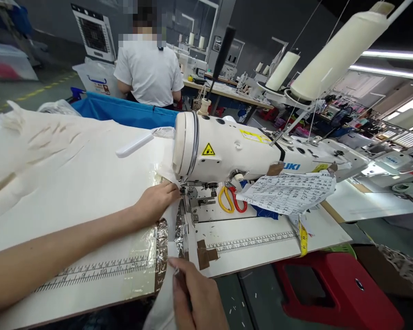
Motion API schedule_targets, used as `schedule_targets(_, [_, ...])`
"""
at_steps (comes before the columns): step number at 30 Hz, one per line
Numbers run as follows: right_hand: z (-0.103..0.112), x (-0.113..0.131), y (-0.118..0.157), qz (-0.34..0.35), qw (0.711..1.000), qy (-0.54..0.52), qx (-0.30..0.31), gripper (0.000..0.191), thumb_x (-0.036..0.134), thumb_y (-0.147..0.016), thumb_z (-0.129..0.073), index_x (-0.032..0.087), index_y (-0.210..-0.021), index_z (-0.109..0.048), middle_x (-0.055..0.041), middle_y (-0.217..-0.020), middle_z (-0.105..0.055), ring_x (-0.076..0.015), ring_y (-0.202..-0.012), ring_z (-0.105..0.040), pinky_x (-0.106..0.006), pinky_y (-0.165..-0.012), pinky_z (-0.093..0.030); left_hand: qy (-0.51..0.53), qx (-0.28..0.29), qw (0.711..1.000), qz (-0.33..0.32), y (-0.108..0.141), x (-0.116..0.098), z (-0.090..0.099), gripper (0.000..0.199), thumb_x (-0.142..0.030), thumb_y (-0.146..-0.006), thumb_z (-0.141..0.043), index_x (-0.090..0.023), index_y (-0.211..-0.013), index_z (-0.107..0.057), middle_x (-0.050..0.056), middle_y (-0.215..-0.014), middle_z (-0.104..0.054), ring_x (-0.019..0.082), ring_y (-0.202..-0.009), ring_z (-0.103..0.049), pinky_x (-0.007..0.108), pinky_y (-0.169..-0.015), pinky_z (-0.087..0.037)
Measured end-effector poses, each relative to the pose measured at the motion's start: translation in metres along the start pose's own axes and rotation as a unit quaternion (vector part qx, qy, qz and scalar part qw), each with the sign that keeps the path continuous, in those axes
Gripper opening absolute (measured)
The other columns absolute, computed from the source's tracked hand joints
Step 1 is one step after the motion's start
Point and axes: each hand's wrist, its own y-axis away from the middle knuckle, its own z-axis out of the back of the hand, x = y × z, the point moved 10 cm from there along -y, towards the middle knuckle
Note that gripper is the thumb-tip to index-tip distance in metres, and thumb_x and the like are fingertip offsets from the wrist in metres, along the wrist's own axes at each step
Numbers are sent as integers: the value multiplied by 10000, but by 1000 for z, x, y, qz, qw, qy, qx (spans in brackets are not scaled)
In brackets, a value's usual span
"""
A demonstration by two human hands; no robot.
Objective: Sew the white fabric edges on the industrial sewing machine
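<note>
A white sewing machine (pixel 223 142) stands over the table. Beside its needle area, my left hand (pixel 158 199) rests with bent fingers on a strip of white fabric (pixel 172 220). This fabric runs from under the machine head toward the table's front edge and hangs over it. At that edge my right hand (pixel 196 293) pinches the fabric between thumb and fingers. A small dark object, too unclear to name, shows within the right hand. Scissors with yellow and red handles (pixel 227 200) lie behind the needle area, to the right.
A heap of white fabric (pixel 55 137) covers the table's left rear. A handwritten paper (pixel 289 190) hangs from the machine. A yellow tape measure (pixel 303 238) dangles at the right edge. Below is a red stool (pixel 361 293). A person (pixel 149 68) stands beyond a blue bin (pixel 124 112).
</note>
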Motion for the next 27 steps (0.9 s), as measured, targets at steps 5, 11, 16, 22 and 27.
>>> schedule_targets(5, [2,-23,-36,19,999,27,21,377,383,-1072,-347,160,-1268,-580,-79,-927,-751,-206,-736,-723,-245,-589,-493,164,-32,986,15,3,21,-5,247,-238,-1020,-444,-157,-944,-665,86,-998,-665,200,-929,-621,321,-774,-543])
schedule_targets(11, [1,-14,-67,85,981,172,-18,368,254,-1061,-275,80,-1150,-586,-88,-763,-726,-208,-536,-665,-269,-455,-351,199,-31,979,15,0,24,-2,284,-329,-1005,-466,-180,-898,-682,79,-968,-683,196,-905,-651,297,-733,-527])
schedule_targets(16, [-3,-4,-72,146,969,186,-66,343,212,-1053,-318,105,-1159,-627,-83,-947,-759,-170,-704,-724,-241,-560,-447,195,-20,980,16,-2,24,1,294,-360,-1014,-463,-177,-920,-673,68,-934,-681,188,-862,-651,279,-700,-520])
schedule_targets(22, [-4,3,-76,164,959,210,-102,373,193,-1049,-298,108,-1096,-658,-32,-868,-755,-153,-627,-707,-271,-502,-439,168,-30,985,21,-3,24,3,289,-344,-1011,-439,-165,-897,-634,63,-884,-654,180,-787,-626,262,-638,-497])
schedule_targets(27, [-6,5,-79,165,953,232,-104,400,206,-1060,-275,109,-1090,-662,-29,-860,-753,-151,-599,-700,-277,-474,-445,151,-43,987,10,-5,18,10,306,-336,-1019,-412,-154,-903,-630,56,-821,-615,175,-726,-602,255,-603,-476])
